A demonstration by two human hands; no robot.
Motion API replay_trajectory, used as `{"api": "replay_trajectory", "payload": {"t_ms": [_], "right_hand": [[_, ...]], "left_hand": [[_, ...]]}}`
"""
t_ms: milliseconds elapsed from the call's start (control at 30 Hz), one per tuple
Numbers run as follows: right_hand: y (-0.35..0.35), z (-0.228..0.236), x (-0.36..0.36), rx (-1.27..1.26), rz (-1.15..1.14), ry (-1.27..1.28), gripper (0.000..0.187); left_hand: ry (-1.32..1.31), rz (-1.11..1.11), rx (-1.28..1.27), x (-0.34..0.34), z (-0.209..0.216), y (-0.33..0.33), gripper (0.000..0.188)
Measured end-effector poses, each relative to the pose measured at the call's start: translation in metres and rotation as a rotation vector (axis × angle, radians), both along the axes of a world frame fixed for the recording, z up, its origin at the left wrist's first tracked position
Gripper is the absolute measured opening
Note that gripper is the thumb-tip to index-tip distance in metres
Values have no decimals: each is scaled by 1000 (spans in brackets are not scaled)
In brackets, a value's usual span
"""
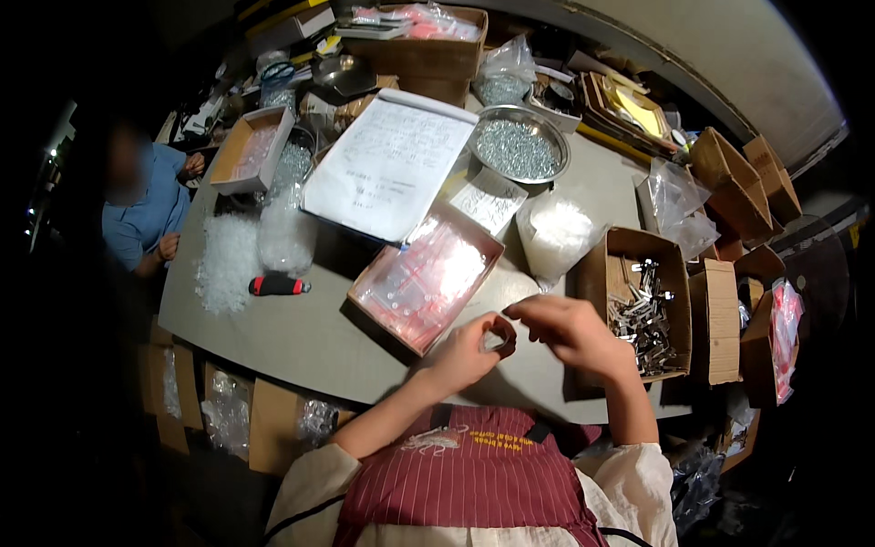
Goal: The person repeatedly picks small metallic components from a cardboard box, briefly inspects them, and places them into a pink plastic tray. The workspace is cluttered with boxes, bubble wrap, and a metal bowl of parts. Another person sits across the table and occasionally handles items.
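Grey tabletop (pixel 292 342), curled hands (pixel 467 354) near glossy plastic bags (pixel 415 278).

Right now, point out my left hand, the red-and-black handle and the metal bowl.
Left hand (pixel 465 354): head view, back of the hand.
Red-and-black handle (pixel 276 286): head view, middle of its length.
Metal bowl (pixel 565 152): head view, right side of its rim.

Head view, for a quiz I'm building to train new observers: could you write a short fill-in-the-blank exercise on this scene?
1. The box of plastic bags lies to the ____ of the carton of metal parts.
2. Of these two containers, the right hand is nearer the ____.
3. Beside the pile of whitish pieces lies a handle coloured red and ____.
4. The other person wears a ____ top.

Missing words: left; carton; black; blue.
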State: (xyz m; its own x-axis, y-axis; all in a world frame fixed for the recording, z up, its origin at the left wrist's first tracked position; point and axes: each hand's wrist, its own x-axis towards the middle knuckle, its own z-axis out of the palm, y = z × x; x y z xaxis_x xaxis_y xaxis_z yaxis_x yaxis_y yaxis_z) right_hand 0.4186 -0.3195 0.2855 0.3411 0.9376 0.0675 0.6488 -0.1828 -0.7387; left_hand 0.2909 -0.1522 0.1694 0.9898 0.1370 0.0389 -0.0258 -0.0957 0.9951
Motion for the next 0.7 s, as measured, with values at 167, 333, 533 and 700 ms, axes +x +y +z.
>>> {"api": "replay_trajectory", "payload": {"t_ms": [167, 333, 533, 700], "right_hand": [[-1, 0, -17, -39, -8, -217, 48], [-27, 25, -6, 393, -252, 135, 28], [-7, 92, -28, 1106, 644, 476, 30], [-32, 107, -86, 1458, 606, 568, 41]], "left_hand": [[126, 33, 106, 0, 18, -7, 25], [-75, -15, -186, 2, -3, -4, 20], [-70, -70, -270, 7, -5, -5, 15], [109, -60, -236, 1, -16, -13, 14]]}}
